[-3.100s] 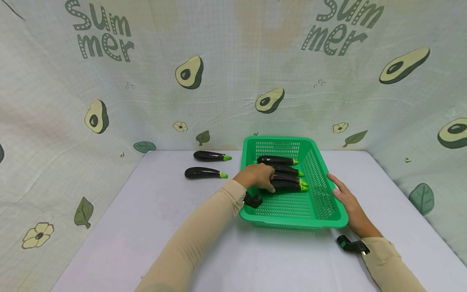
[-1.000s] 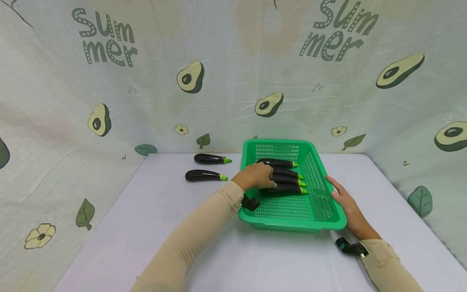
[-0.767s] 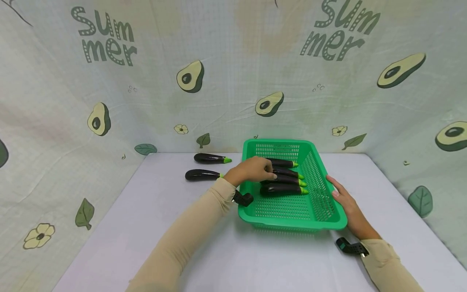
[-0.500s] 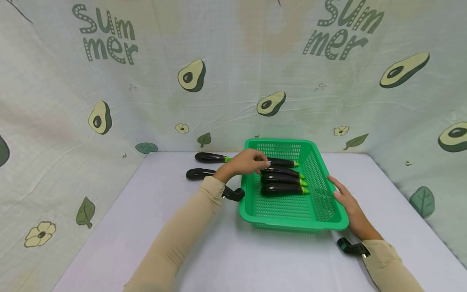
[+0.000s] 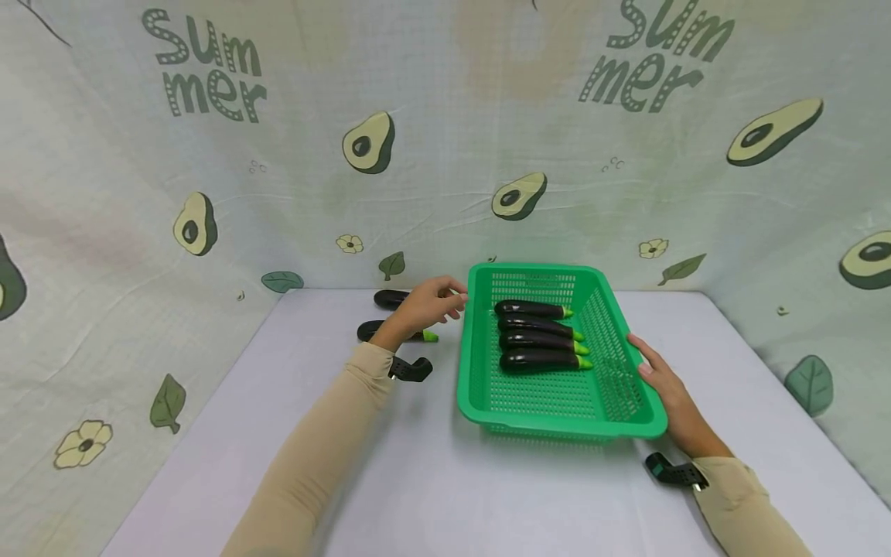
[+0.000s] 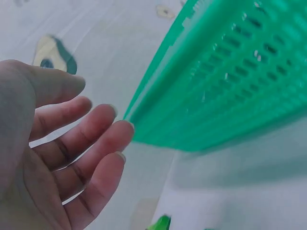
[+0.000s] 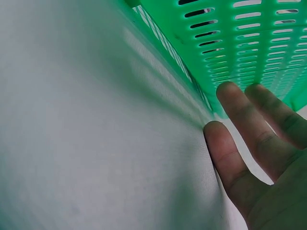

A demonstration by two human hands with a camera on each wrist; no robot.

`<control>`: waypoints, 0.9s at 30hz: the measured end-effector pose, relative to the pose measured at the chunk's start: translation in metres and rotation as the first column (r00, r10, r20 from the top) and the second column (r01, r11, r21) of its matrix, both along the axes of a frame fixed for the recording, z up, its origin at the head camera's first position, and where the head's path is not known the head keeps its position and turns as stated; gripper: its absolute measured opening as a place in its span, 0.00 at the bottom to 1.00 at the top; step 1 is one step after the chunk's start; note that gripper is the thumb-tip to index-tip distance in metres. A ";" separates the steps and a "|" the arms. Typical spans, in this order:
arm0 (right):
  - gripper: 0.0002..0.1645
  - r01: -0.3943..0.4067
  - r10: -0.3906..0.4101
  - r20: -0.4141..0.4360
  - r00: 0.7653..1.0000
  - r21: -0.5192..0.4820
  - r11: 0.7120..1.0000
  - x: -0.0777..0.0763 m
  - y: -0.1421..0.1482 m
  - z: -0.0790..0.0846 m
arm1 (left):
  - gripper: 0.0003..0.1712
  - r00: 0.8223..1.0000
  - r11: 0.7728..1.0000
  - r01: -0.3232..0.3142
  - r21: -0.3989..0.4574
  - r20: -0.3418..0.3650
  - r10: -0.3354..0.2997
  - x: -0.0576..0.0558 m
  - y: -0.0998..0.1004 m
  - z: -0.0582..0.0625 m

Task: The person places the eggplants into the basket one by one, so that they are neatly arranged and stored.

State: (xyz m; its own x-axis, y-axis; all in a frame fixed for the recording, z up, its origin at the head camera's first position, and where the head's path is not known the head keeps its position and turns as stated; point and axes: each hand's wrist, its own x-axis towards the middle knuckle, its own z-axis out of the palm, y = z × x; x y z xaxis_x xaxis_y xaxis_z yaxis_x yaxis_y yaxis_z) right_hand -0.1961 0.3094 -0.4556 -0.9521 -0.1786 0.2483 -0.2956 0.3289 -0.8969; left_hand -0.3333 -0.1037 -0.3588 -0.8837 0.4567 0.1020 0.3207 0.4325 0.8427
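Several dark purple eggplants (image 5: 536,340) with green stems lie side by side in a green perforated plastic basket (image 5: 557,427). My left hand (image 5: 421,308) is just left of the basket, with nothing in it; in the left wrist view its fingers (image 6: 103,175) are loosely bent beside the rim. Beneath and behind that hand, two more eggplants rest on the table, a far one (image 5: 390,299) and a nearer one (image 5: 370,331), both partly covered. At the basket's right side is my right hand (image 5: 675,402), its fingers (image 7: 264,139) extended against or close beside the wall.
A white cloth covers the table (image 5: 431,487). Behind and at both sides hangs a pale curtain (image 5: 431,100) printed with avocados, leaves and lettering. Each wrist carries a black strapped device, seen on the left wrist (image 5: 412,370) and the right wrist (image 5: 671,470).
My left hand has let go of the eggplants in the basket, risen and moved left over the rim toward the two on the table. The right hand has stayed at the basket's side.
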 end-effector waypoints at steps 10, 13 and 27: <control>0.32 -0.011 0.011 -0.008 1.000 -0.016 1.000 0.000 0.001 0.000 | 0.19 0.996 1.000 -0.020 0.006 0.082 0.020 -0.011 -0.039 -0.008; 0.32 -0.010 0.010 -0.006 1.000 -0.019 1.000 0.000 0.000 0.000 | 0.19 0.996 0.998 -0.054 0.017 0.076 0.052 -0.012 -0.055 -0.012; 0.32 -0.011 0.010 -0.014 1.000 -0.018 1.000 -0.002 0.002 -0.002 | 0.21 0.975 0.972 -0.221 0.083 0.045 0.218 -0.013 -0.114 -0.040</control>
